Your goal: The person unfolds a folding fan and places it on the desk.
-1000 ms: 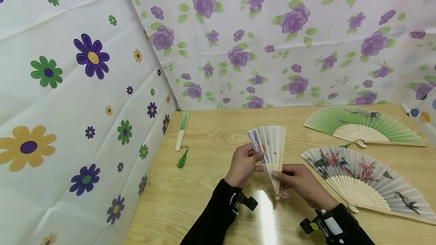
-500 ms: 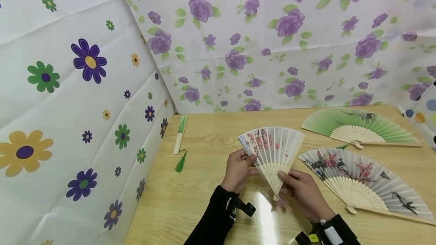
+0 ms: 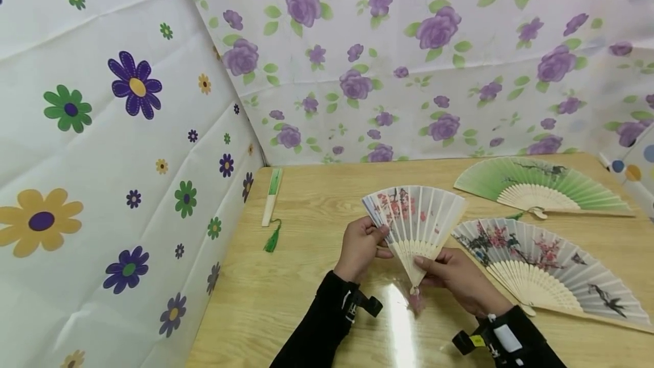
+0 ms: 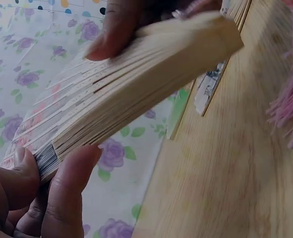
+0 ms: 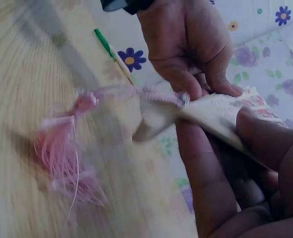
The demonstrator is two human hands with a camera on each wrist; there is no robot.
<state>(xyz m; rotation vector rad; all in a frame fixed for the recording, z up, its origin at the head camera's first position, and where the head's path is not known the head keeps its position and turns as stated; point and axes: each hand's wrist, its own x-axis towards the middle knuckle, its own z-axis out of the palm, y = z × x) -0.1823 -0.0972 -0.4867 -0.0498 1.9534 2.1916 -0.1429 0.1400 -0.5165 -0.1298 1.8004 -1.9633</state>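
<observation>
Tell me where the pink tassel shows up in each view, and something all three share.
Head: pink tassel low, right of centre.
Left wrist: upper right, cut off by the edge.
Right wrist: left side, mostly below mid-height.
Shared landmark: the held fan.

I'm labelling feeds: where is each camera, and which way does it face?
Head-worn: faces forward and down at the fan; left hand, right hand, sleeves show.
Worn on left wrist: faces the fan's ribs; both hands show.
Worn on right wrist: faces the fan's base; both hands show.
Wrist views share the pink tassel.
</observation>
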